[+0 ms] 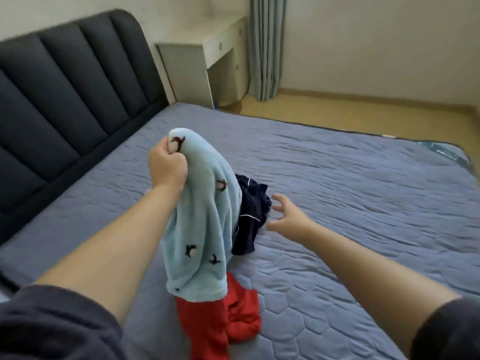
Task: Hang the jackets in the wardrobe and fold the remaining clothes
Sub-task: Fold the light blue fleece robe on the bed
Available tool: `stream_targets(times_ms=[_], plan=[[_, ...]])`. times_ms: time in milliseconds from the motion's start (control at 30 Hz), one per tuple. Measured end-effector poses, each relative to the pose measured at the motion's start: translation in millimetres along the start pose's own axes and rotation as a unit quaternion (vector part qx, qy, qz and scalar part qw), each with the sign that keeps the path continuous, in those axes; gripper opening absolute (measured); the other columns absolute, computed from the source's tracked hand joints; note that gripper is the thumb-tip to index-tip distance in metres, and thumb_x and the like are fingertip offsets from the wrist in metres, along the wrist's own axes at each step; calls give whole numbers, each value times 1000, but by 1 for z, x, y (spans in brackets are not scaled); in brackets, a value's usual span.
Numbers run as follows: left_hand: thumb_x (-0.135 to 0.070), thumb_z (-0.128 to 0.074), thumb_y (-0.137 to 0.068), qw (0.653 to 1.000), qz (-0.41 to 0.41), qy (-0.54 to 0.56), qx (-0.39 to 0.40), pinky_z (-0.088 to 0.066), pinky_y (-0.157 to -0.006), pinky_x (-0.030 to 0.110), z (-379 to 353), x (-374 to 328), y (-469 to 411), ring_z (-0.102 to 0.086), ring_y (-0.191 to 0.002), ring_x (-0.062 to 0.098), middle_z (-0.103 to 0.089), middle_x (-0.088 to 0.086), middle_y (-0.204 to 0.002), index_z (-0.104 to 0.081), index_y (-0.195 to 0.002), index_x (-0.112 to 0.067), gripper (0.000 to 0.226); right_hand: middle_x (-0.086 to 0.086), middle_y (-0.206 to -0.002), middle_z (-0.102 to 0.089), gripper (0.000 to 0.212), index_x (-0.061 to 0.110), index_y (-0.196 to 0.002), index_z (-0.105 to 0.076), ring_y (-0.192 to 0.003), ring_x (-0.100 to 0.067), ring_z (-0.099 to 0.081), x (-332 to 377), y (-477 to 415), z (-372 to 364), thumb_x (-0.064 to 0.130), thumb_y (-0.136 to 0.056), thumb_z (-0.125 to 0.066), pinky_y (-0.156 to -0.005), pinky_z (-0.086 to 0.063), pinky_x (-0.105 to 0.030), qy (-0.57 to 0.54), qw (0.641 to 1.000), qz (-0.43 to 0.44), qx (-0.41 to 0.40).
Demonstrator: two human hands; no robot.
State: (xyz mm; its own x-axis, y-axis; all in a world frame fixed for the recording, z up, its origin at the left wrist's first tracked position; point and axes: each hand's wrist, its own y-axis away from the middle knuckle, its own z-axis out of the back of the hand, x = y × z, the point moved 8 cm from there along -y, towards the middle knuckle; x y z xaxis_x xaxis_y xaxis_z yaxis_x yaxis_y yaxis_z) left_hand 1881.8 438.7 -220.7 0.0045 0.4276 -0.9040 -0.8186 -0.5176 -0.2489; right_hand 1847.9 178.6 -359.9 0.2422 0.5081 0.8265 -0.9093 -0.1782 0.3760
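Observation:
My left hand (167, 166) grips the top of a light blue fleece garment (201, 229) with small dark embroidered figures, holding it up above the bed so it hangs down. Behind it a crumpled dark navy garment (253, 216) with white piping lies on the bed (363, 203). A red garment (223, 323) lies crumpled below the blue one, near me. My right hand (288, 216) hovers just right of the navy garment, fingers spread and holding nothing.
The bed has a blue quilted cover and a dark padded headboard (65, 87) on the left. A white desk (215, 61) and a grey-blue curtain (267, 48) stand beyond the bed's far corner. Wooden floor (363, 110) runs along the far side.

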Motion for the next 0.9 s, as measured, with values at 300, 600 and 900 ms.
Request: stream_targets(times_ms=[300, 600, 900], plan=[[-3, -31, -77, 975, -170, 133, 55, -38, -58, 12, 73, -264, 86, -49, -62, 0, -53, -4, -68, -58, -74, -11, 28, -2, -148, -37, 80, 29, -147, -21, -120, -21, -48, 145, 153, 127, 19, -83, -67, -86, -43, -30, 28, 995, 95, -7], [0, -32, -80, 939, -252, 220, 75, -45, -67, 15, 106, -443, 186, -56, -64, -10, -62, -14, -71, -63, -73, -24, 40, 6, -121, -56, 64, 27, -132, -40, -112, -13, -54, 190, 312, 204, 12, -79, -72, -95, -49, -36, -54, 969, 239, -28], [-5, -29, -60, 925, -281, 175, 188, -46, -59, 13, 59, -486, 261, -53, -56, -9, -58, -21, -56, -61, -63, -25, 38, 0, -119, -60, 51, 22, -112, -60, -112, -16, -53, 135, 377, 298, 58, -76, -55, -98, -38, -41, -225, 963, 144, 27]])
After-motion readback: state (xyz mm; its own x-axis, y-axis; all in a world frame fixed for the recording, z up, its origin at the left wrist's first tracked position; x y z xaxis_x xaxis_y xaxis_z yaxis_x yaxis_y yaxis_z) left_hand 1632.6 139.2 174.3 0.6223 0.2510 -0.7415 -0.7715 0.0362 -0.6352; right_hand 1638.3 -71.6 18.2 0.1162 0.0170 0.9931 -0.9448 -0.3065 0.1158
